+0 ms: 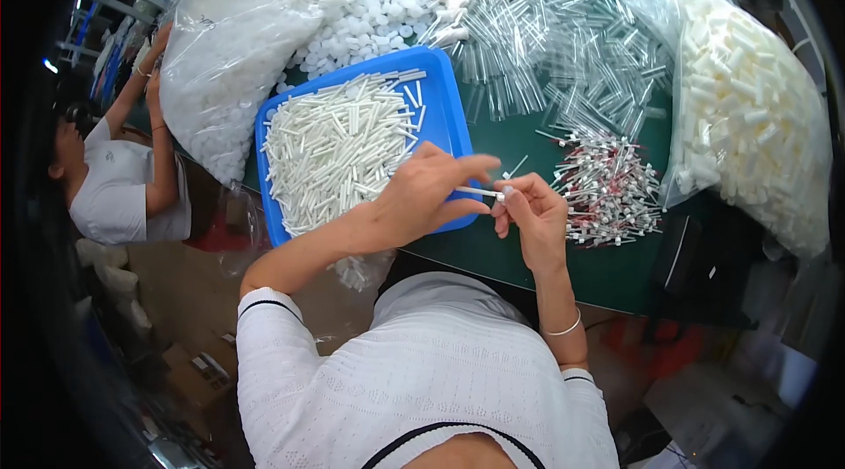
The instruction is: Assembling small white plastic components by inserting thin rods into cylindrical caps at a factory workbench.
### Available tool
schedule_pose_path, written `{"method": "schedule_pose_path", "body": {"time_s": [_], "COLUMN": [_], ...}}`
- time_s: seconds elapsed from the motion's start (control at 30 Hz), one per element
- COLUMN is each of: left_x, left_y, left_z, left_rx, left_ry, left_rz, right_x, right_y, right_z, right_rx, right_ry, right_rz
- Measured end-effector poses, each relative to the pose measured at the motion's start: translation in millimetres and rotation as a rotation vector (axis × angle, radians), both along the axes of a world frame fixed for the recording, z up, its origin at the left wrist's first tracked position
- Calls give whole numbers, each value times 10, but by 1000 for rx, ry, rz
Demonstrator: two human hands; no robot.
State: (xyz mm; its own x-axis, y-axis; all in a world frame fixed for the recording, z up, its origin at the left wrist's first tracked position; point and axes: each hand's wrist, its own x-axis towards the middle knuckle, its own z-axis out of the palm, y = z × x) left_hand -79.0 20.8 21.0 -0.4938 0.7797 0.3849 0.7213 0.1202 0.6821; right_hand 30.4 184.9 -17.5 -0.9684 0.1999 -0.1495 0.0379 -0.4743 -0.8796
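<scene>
My right hand (533, 212), thumb and fingertips pinched together, holds a thin white stick (478, 192) by its right end, where a small white fitting (503, 195) shows. The stick points left into the gap between the thumb and forefinger of my left hand (424, 190). Those two fingers are spread apart; the forefinger is slightly blurred. Beneath my left hand stands a blue tray (459, 108) heaped with white sticks (339, 148). Right of my right hand lies a pile of small white-headed parts with red bits (607, 192).
Clear tubes (563, 38) are heaped across the green table (493, 249). Behind the tray lie white caps (374, 20). Plastic bags of white pieces stand left (238, 55) and right (748, 108). At far left, another person (128, 170) works.
</scene>
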Motion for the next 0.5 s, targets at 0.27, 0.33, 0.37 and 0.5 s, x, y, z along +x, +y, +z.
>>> {"method": "schedule_pose_path", "body": {"time_s": [0.27,0.33,0.37,0.5], "left_x": [-91,-98,-96,-452], "left_y": [-137,-145,-136,-50], "left_z": [16,13,6,90], "left_rx": [-136,-84,-80,-188], "left_ry": [145,155,161,-289], "left_rz": [-4,6,10,-99], "right_x": [-101,-108,-118,-116], "right_y": [-29,-2,12,35], "right_z": [2,-22,-24,12], "right_rx": [0,-37,-74,19], "right_ry": [-36,-39,-41,-17], "right_rz": [37,74,111,-70]}}
